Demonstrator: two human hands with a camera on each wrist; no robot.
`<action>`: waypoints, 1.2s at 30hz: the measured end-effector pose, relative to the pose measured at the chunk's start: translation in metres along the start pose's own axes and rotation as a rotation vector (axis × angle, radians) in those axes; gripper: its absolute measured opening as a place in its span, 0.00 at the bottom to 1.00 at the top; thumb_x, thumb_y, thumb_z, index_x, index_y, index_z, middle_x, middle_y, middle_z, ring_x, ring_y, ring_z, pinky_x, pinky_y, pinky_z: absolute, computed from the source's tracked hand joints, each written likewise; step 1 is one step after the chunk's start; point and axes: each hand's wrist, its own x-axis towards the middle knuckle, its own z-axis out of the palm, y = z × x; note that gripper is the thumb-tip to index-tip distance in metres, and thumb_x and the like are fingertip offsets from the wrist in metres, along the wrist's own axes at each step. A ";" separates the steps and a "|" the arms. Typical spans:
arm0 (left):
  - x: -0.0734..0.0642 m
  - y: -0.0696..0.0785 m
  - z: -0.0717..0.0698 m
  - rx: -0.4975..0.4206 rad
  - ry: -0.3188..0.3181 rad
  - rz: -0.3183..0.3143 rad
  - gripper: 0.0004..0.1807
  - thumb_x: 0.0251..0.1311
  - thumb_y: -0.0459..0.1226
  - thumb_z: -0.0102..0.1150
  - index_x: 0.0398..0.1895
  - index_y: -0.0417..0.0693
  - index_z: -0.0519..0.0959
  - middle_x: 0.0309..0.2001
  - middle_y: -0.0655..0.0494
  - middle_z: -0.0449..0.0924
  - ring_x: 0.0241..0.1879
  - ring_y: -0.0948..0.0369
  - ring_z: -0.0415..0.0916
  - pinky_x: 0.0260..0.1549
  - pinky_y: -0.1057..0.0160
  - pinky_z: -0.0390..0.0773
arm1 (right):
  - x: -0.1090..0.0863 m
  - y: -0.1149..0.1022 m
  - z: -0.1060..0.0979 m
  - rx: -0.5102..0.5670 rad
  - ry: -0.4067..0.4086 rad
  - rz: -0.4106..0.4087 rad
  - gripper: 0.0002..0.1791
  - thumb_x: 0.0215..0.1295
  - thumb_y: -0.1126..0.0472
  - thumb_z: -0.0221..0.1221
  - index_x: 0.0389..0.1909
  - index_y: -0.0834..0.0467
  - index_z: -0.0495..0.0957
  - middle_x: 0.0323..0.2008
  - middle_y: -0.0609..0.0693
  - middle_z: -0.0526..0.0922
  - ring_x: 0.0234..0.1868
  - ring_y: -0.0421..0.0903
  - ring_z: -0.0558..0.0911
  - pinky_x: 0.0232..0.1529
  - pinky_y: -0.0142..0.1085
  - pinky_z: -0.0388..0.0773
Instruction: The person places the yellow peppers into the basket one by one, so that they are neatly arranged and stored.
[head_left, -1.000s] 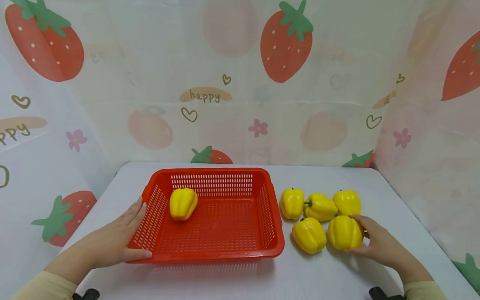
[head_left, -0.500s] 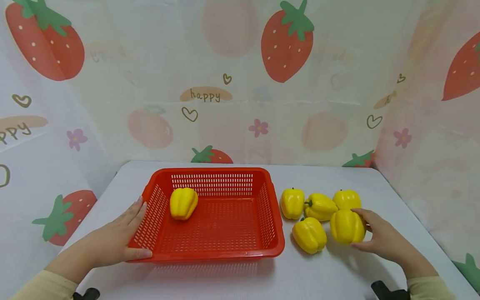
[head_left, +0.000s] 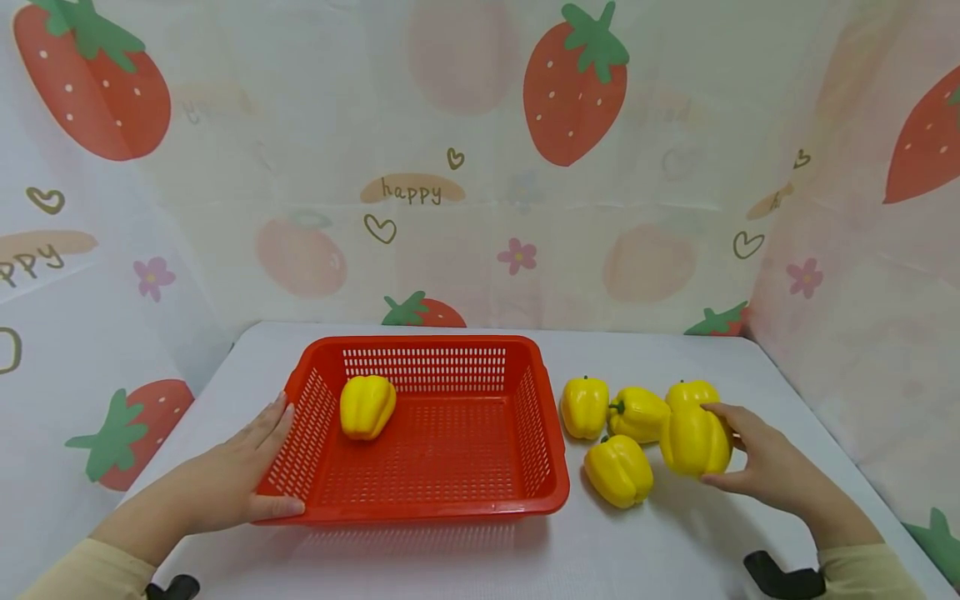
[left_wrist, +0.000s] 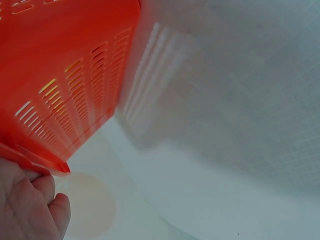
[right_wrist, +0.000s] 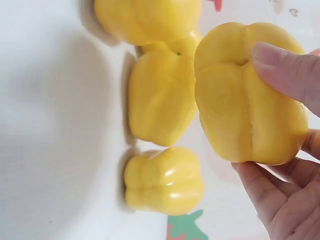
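My left hand [head_left: 221, 479] holds the left side of a red plastic basket [head_left: 450, 507], its thumb at the near corner. In the left wrist view, fingers [left_wrist: 46, 187] curl beneath the basket rim [left_wrist: 37, 167]. Inside the basket, toward its left, lies one yellow bell pepper [head_left: 367, 407]. My right hand [head_left: 768, 462] grips another yellow bell pepper [head_left: 693, 442] between thumb and fingers. The right wrist view shows this held pepper [right_wrist: 225, 110] raised off the table, with the thumb [right_wrist: 280, 65] across its end.
Right of the basket, several yellow bell peppers stand or lie on the white table [head_left: 600, 550]: one beside the rim [head_left: 584, 407], one on its side [head_left: 636, 414], one nearer me [head_left: 618, 472] and one behind the held pepper [head_left: 692, 393]. A strawberry-print cloth [head_left: 480, 142] encloses the table.
My right hand has raised its bell pepper off the table and slightly away from me, so it now partly covers the pepper behind. The left hand and basket have stayed put.
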 end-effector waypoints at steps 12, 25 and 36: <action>0.000 -0.001 0.002 -0.001 0.007 -0.002 0.66 0.37 0.74 0.48 0.71 0.39 0.42 0.71 0.40 0.40 0.67 0.42 0.45 0.51 0.42 0.69 | 0.013 -0.012 -0.012 -0.009 0.033 -0.099 0.48 0.42 0.52 0.72 0.62 0.65 0.58 0.57 0.62 0.66 0.51 0.56 0.71 0.49 0.53 0.72; -0.001 -0.002 0.004 0.005 0.027 0.008 0.66 0.37 0.75 0.47 0.71 0.39 0.42 0.71 0.40 0.40 0.67 0.43 0.46 0.52 0.42 0.68 | 0.037 -0.031 -0.020 0.008 0.017 -0.140 0.47 0.44 0.52 0.71 0.63 0.63 0.58 0.58 0.59 0.66 0.53 0.55 0.70 0.52 0.54 0.70; -0.001 -0.003 0.004 0.011 0.029 0.027 0.66 0.38 0.74 0.48 0.71 0.39 0.41 0.71 0.40 0.39 0.67 0.43 0.46 0.53 0.42 0.67 | 0.061 -0.055 -0.017 -0.015 -0.011 -0.171 0.48 0.44 0.52 0.71 0.64 0.60 0.57 0.58 0.56 0.67 0.52 0.51 0.70 0.52 0.52 0.72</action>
